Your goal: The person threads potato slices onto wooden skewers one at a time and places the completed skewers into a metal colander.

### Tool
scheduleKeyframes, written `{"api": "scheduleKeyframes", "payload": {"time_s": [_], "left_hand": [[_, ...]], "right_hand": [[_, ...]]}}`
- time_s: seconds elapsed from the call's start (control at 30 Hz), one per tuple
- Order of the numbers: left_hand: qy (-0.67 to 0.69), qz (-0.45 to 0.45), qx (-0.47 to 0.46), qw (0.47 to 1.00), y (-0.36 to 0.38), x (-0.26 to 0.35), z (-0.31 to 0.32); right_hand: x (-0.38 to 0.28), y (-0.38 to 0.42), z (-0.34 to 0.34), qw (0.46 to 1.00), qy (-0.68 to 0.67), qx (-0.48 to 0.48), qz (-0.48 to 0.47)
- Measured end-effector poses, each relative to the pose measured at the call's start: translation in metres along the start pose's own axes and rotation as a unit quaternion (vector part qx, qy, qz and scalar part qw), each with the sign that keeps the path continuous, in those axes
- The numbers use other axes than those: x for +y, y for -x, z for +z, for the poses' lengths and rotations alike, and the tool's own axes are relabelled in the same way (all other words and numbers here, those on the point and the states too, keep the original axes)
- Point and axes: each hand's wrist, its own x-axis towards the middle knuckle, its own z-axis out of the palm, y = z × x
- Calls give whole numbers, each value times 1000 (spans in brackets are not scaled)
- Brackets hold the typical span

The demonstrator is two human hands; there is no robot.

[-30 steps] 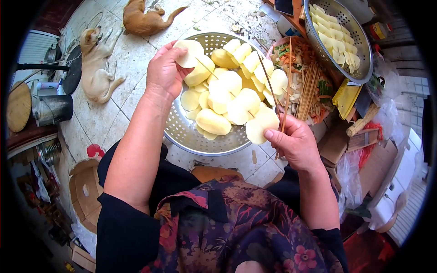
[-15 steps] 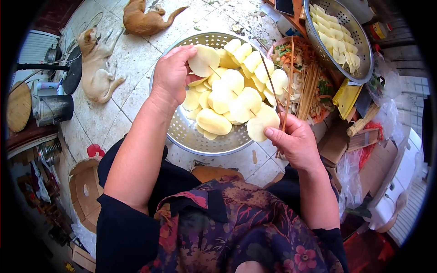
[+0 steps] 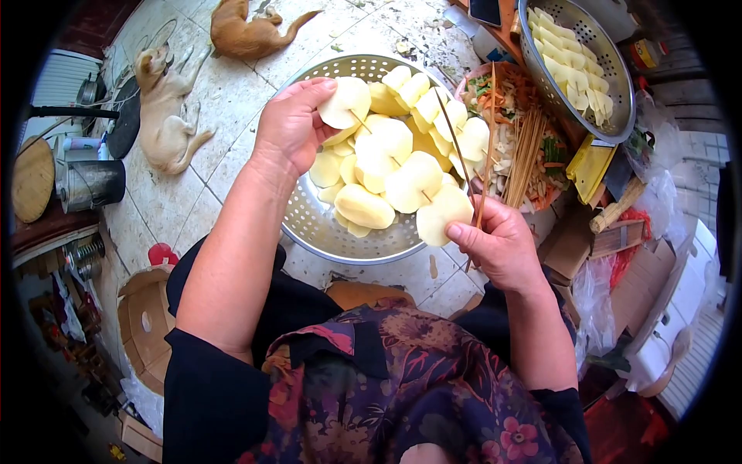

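A row of thin, pale potato slices (image 3: 384,147) threaded on a skewer stretches between my hands. My left hand (image 3: 292,124) pinches the slice at the upper left end. At the lower right end, my right hand (image 3: 498,243) grips the last slice between thumb and fingers. Two thin sticks (image 3: 488,155), one brown and one darker, also stick up from my right hand. Beneath the row stands a metal colander (image 3: 348,251) holding more loose potato slices (image 3: 363,207). Short bits of the skewer show between the spread slices.
A second colander (image 3: 622,116) at the upper right holds skewered slices. Beside it lie a bundle of wooden skewers (image 3: 527,151) and vegetable scraps (image 3: 506,93). Two dogs, one tan (image 3: 166,124) and one brown (image 3: 247,35), lie on the tiled floor. Cardboard (image 3: 143,332) stands at left.
Both hands have barely moved. The skewered row and the right-hand slice have shifted slightly to the left, and the sticks have tilted a little.
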Motion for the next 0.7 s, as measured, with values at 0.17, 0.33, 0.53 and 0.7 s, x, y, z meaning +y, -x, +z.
{"api": "scheduleKeyframes", "payload": {"time_s": [0.17,0.33,0.53,0.7], "left_hand": [[-67,-65,-76,993,4,-2,3],[-78,-75,-105,989,5,-1,2],[-70,-75,-129,986,1,-5,-1],[-57,-54,-88,993,7,-5,6]], "right_hand": [[4,-2,-2,999,23,29,8],[5,-1,-1,999,-7,29,11],[4,-1,0,999,-14,35,18],[2,-2,-2,998,-35,53,4]]}}
